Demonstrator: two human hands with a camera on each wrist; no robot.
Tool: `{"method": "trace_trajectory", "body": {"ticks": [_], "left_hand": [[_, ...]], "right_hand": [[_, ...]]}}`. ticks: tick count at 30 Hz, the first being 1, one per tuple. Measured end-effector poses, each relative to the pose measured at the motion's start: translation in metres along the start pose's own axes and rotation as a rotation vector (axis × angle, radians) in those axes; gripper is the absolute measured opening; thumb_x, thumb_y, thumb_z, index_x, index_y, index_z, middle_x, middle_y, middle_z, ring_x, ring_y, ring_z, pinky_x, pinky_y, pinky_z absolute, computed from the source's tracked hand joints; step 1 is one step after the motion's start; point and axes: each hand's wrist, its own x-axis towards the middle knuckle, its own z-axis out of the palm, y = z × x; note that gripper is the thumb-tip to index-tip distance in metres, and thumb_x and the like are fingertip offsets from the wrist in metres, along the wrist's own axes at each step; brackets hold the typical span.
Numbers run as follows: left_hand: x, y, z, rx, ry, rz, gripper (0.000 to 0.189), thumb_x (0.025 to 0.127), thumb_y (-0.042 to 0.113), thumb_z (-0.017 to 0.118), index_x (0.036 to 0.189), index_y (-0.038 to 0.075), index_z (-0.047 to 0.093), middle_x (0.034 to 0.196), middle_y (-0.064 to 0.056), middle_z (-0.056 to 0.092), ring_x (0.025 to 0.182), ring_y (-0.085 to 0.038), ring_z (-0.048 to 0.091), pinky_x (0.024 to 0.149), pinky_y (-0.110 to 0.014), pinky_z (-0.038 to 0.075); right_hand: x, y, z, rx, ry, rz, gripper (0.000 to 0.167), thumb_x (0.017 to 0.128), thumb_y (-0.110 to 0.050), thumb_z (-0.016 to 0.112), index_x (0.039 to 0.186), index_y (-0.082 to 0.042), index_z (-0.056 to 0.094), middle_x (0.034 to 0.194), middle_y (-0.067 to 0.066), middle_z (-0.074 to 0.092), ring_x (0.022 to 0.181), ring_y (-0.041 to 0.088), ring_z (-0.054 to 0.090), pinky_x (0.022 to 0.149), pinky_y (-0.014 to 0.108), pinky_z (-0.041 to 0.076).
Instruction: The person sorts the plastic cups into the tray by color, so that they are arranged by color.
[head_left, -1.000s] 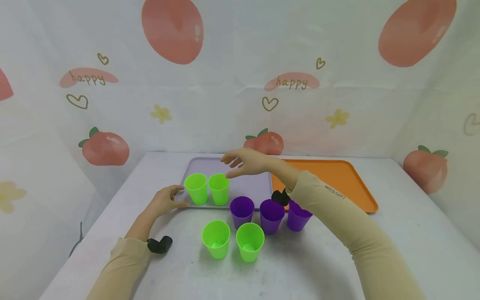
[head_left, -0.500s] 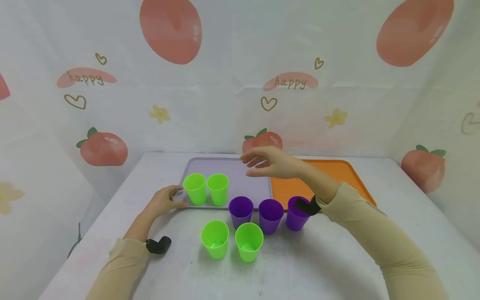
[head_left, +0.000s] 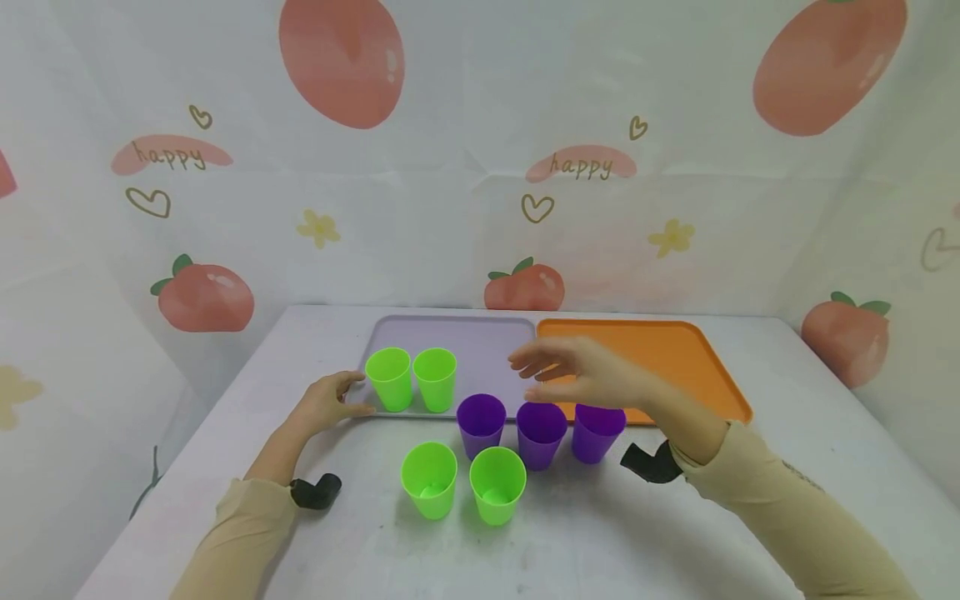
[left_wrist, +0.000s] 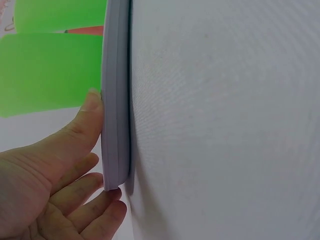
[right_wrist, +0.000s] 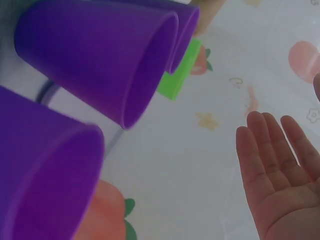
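My left hand point(head_left: 326, 404) holds the left front corner of a pale lilac tray point(head_left: 491, 346); in the left wrist view the thumb lies against its rim point(left_wrist: 115, 100) and the fingers bend around the corner. Two green cups, a left one point(head_left: 390, 381) and a right one point(head_left: 436, 381), stand upright on that tray. My right hand point(head_left: 585, 371) hovers with extended fingers and holds nothing. Below it in the head view are three purple cups: left point(head_left: 481, 429), middle point(head_left: 539, 442) and right point(head_left: 595, 442). The right wrist view shows a purple cup point(right_wrist: 90, 55) beside the open palm point(right_wrist: 285, 200).
An orange tray point(head_left: 660, 358) lies to the right of the lilac one. Two more green cups, one left point(head_left: 431, 483) and one right point(head_left: 498, 490), stand on the white table point(head_left: 360, 542) in front. A printed curtain point(head_left: 450, 167) hangs behind the table.
My right hand has moved right and down toward the viewer, from above the lilac tray to over the purple cups. My left hand and all the cups have stayed in place.
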Motion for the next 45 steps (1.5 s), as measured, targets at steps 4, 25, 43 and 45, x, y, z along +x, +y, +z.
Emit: {"method": "trace_trajectory", "body": {"ticks": [4, 25, 43, 45], "left_hand": [[0.000, -0.002, 0.000, -0.004, 0.002, -0.001, 0.069, 0.079, 0.028, 0.074, 0.133, -0.005, 0.044, 0.136, -0.033, 0.043, 0.121, -0.049, 0.045, 0.099, -0.055, 0.043], [-0.001, 0.001, 0.000, 0.001, 0.013, 0.002, 0.071, 0.077, 0.029, 0.076, 0.131, -0.006, 0.046, 0.134, -0.033, 0.045, 0.120, -0.049, 0.047, 0.097, -0.054, 0.045], [0.003, -0.005, 0.003, -0.014, 0.015, 0.000, 0.071, 0.078, 0.029, 0.075, 0.133, -0.005, 0.045, 0.136, -0.033, 0.044, 0.121, -0.048, 0.046, 0.098, -0.055, 0.044], [0.003, -0.005, 0.003, -0.011, 0.015, 0.000, 0.071, 0.078, 0.029, 0.074, 0.133, -0.005, 0.045, 0.136, -0.033, 0.044, 0.121, -0.048, 0.046, 0.098, -0.054, 0.044]], "right_hand": [[-0.010, 0.002, 0.010, -0.022, -0.006, -0.046, 0.042, 0.086, -0.020, 0.068, 0.123, -0.006, 0.056, 0.121, 0.010, 0.063, 0.108, 0.020, 0.064, 0.093, 0.028, 0.053], [-0.031, 0.012, 0.059, 0.092, -0.008, 0.017, 0.055, 0.081, -0.024, 0.073, 0.126, 0.000, 0.053, 0.123, 0.017, 0.060, 0.109, 0.035, 0.061, 0.091, 0.031, 0.054], [-0.033, 0.011, 0.080, 0.059, -0.012, 0.007, 0.062, 0.075, -0.024, 0.077, 0.127, 0.000, 0.052, 0.125, 0.015, 0.060, 0.112, 0.027, 0.062, 0.091, 0.029, 0.053], [-0.033, 0.011, 0.083, 0.039, -0.002, -0.004, 0.061, 0.074, -0.024, 0.078, 0.125, -0.001, 0.053, 0.123, 0.012, 0.061, 0.111, 0.026, 0.063, 0.091, 0.028, 0.053]]}}
